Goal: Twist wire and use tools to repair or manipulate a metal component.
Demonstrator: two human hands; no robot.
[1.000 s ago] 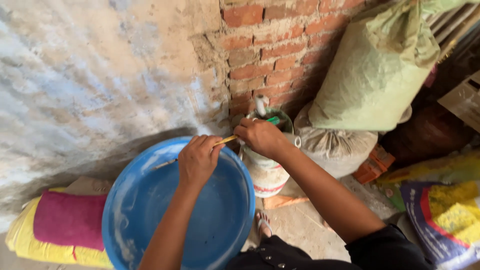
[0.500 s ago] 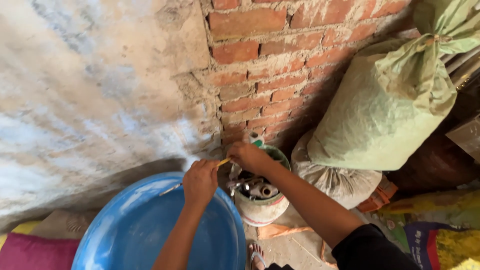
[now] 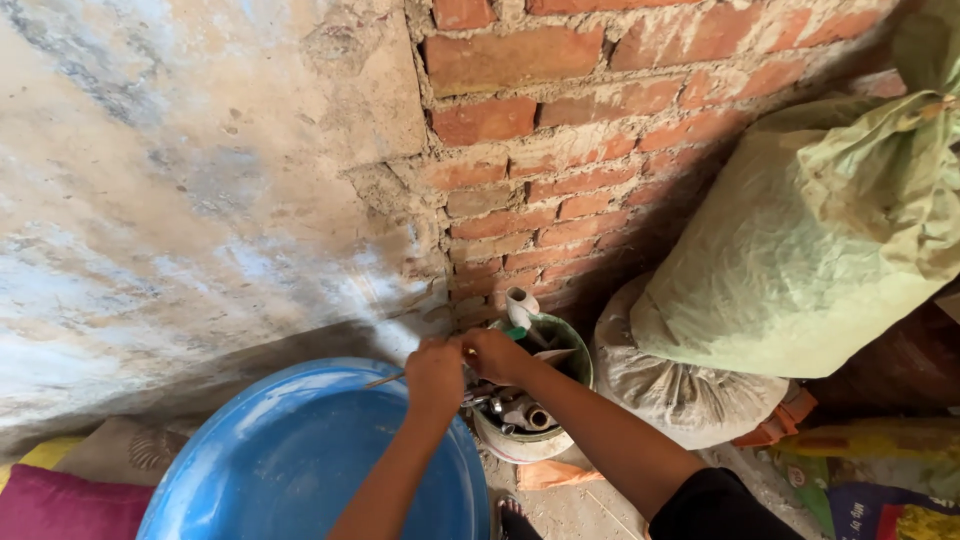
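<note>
My left hand (image 3: 433, 372) and my right hand (image 3: 495, 355) meet above the far rim of a big blue plastic basin (image 3: 300, 460). Both pinch a thin yellowish stick-like tool (image 3: 385, 380) whose tip pokes out to the left over the basin. Just behind the hands stands a small white bucket (image 3: 520, 440) with a green rim, filled with pipe fittings and other small parts. Exactly what the fingers grip between them is hidden.
A plastered wall (image 3: 200, 200) meets a bare brick wall (image 3: 620, 130) behind the bucket. A large green sack (image 3: 800, 260) rests on a grey sack (image 3: 680, 390) at right. A magenta and yellow cushion (image 3: 60, 500) lies at lower left. Printed bags (image 3: 880, 500) lie at lower right.
The view has tilted up and closed in on the wall. My hands have moved down in view and come together over the bucket and basin rim.
</note>
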